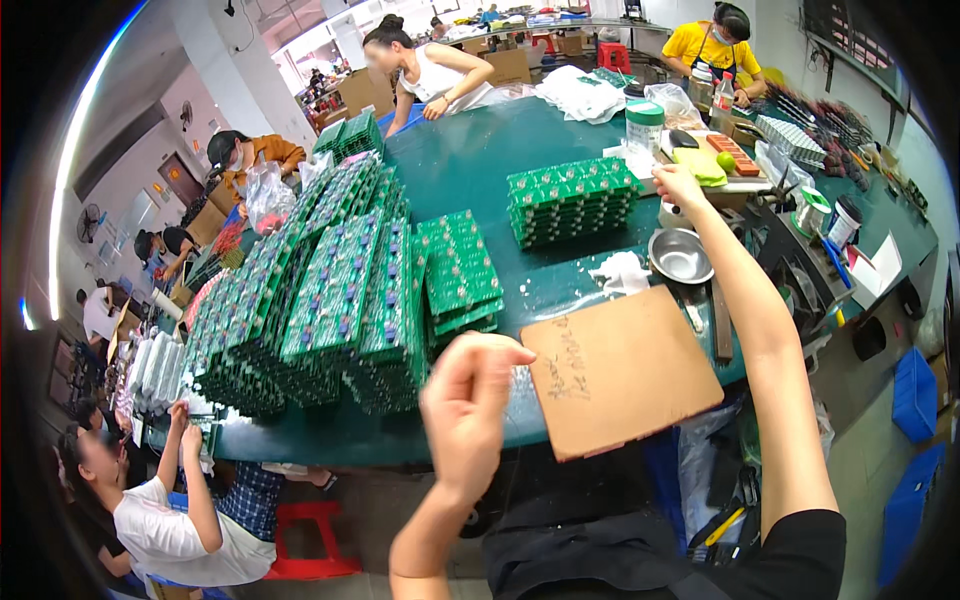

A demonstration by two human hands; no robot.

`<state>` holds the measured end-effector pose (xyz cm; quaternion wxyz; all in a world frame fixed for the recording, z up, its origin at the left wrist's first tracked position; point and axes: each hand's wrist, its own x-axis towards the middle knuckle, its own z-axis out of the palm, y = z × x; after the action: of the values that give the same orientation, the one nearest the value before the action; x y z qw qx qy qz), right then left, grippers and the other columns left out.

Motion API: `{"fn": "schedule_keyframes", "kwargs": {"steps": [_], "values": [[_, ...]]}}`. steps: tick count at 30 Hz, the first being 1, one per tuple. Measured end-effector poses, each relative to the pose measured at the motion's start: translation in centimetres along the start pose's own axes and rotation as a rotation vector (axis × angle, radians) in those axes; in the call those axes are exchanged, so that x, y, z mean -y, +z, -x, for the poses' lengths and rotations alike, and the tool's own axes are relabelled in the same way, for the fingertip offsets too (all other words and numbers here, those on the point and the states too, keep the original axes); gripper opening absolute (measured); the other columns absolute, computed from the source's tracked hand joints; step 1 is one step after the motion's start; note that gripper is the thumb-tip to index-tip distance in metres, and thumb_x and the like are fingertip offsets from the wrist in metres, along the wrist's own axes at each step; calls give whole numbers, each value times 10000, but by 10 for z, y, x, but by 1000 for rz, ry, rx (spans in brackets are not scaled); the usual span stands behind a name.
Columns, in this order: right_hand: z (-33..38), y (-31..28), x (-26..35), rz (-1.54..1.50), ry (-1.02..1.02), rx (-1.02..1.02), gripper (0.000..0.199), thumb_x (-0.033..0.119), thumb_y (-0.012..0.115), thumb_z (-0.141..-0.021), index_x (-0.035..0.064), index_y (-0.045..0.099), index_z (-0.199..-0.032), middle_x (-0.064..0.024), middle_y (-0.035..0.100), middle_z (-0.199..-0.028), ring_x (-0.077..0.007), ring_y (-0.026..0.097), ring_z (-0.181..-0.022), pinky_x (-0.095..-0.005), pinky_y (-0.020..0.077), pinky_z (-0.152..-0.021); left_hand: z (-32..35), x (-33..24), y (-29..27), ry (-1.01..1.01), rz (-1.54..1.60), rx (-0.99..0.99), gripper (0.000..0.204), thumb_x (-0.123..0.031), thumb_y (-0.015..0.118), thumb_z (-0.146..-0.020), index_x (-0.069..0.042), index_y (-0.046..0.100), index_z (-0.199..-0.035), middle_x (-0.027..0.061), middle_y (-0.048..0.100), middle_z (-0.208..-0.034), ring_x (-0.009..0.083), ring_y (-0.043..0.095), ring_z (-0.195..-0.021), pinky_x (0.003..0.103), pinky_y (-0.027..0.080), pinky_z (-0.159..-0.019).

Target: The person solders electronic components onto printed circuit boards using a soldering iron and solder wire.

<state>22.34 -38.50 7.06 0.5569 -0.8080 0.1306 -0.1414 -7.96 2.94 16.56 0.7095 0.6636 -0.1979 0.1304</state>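
My left hand (468,412) is raised at the table's front edge with its fingers curled closed. Its fingertips point toward the left edge of a brown cardboard sheet (625,375) with handwriting on it. What the hand holds, if anything, is hidden. My right arm stretches far across the table. There my right hand (680,190) is closed in a pinch near a white jar with a green lid (645,125); anything between the fingers is too small to make out. A steel bowl (681,256) stands nearer, beside crumpled white tissue (621,272).
Tall stacks of green circuit boards (340,290) fill the table's left, with a lower stack (570,200) in the middle. Beyond my right hand are a yellow-green cloth (700,165), a solder spool (811,210) and bottles. Co-workers sit or stand around; a red stool (310,540) is lower left.
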Motion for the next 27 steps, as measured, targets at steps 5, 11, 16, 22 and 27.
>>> {"fn": "schedule_keyframes", "kwargs": {"steps": [5, 11, 16, 22, 27], "values": [[-32, 12, 9, 142, 82, 170, 236, 252, 654, -841, 23, 649, -898, 10, 582, -691, -68, 507, -548, -232, 409, -449, -32, 80, 21, -129, -310, -28, 213, -90, 644, -896, 16, 590, -1073, -79, 312, -623, 18, 259, -558, 202, 227, -504], [-36, 15, 26, 156, 105, 228, 167, 191, 702, -822, 56, 652, -907, 26, 509, -625, -63, 435, -461, -241, 286, -390, -41, 108, 32, -182, -69, -84, 164, -53, 591, -931, -1, 589, -1086, -110, 301, -645, -6, 244, -581, 178, 191, -520], [-39, 15, 33, 148, 181, 258, 118, 162, 691, -833, 56, 648, -861, 20, 527, -632, -70, 451, -470, -238, 311, -397, -40, 113, 32, -245, 0, -145, 273, -222, 439, -1027, -10, 611, -1027, -106, 311, -592, -6, 220, -511, 206, 163, -462], [-39, 14, 21, -247, 322, 225, 93, 115, 693, -848, 69, 636, -906, -12, 609, -764, -101, 544, -634, -217, 444, -538, -34, 116, 25, -304, 114, -169, 312, -247, 416, -1033, 1, 601, -990, -105, 275, -578, 3, 200, -503, 207, 157, -456], [-27, 7, 26, -532, 328, 233, 129, 58, 687, -832, 54, 620, -942, -45, 597, -807, -148, 575, -727, -233, 473, -596, -29, 118, 22, -351, 238, -154, 326, -259, 398, -1036, 1, 591, -992, -84, 313, -592, 9, 215, -503, 203, 176, -451]]}}
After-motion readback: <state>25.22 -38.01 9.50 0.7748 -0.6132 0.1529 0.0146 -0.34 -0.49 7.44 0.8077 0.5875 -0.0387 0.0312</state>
